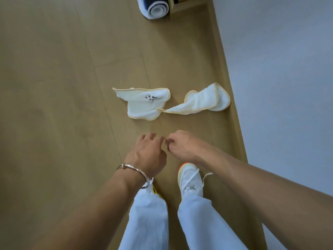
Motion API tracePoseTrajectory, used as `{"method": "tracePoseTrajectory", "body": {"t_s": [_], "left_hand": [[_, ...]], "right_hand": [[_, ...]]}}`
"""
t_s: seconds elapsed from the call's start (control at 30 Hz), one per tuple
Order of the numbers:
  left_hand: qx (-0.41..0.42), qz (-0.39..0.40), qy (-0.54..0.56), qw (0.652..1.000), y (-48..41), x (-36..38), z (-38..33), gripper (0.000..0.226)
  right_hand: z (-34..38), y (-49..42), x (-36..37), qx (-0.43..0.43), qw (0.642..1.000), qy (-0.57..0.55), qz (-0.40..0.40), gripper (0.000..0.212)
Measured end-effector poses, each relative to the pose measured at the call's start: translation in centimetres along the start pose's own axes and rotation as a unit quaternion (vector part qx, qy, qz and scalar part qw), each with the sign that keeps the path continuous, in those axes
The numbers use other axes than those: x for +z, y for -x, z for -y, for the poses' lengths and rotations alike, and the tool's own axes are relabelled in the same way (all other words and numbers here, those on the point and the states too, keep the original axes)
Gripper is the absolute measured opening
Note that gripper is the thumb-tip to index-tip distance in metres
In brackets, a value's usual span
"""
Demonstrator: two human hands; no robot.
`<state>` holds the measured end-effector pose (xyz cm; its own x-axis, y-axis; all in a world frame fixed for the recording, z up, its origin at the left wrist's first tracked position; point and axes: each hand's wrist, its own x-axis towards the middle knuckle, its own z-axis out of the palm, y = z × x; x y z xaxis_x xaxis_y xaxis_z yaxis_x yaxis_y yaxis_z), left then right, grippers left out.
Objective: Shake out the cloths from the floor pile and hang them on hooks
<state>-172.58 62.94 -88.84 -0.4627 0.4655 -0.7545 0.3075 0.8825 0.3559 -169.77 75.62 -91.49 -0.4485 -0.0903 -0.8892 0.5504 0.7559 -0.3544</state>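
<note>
Two white cloths with pale yellow trim lie crumpled on the wooden floor. The left cloth (144,103) shows a small dark print. The right cloth (201,102) lies near the wall, its loop end touching the left one. My left hand (148,153), with a metal bracelet on the wrist, hovers short of the cloths, fingers loosely curled and holding nothing. My right hand (180,146) is right beside it, fingers curled in, also holding nothing. Both hands are apart from the cloths. No hooks are in view.
A pale wall (281,69) with a wooden skirting runs along the right. A rolled dark and white mat (155,8) lies at the top by a wooden frame. My legs in light trousers and a white shoe (191,179) stand below the hands.
</note>
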Motion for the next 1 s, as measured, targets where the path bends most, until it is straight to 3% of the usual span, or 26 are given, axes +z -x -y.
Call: {"method": "tracePoseTrajectory", "body": {"t_s": [0.27,0.57,0.67,0.87,1.0], "left_hand": [[-0.01,-0.007,-0.037,0.999,-8.4,3.9,4.7,0.051],[-0.015,0.013,-0.058,0.998,-9.9,5.1,7.9,0.049],[-0.025,0.013,-0.057,0.998,-9.3,3.7,7.5,0.047],[-0.004,-0.005,-0.022,1.0,-4.5,-1.7,3.7,0.055],[0.0,-0.03,0.012,0.999,0.0,-8.5,0.3,0.057]], "right_hand": [[-5.6,-9.3,-0.1,0.032,0.994,0.083,-0.06,0.049],[-7.0,-14.9,0.1,0.051,0.983,0.175,-0.03,0.053],[-6.1,-13.8,-0.8,0.048,0.984,0.162,-0.056,0.054],[-2.3,-6.3,-4.5,-0.007,0.977,0.124,-0.175,0.025],[1.2,1.4,-8.6,-0.044,0.978,0.058,-0.197,0.025]]}}
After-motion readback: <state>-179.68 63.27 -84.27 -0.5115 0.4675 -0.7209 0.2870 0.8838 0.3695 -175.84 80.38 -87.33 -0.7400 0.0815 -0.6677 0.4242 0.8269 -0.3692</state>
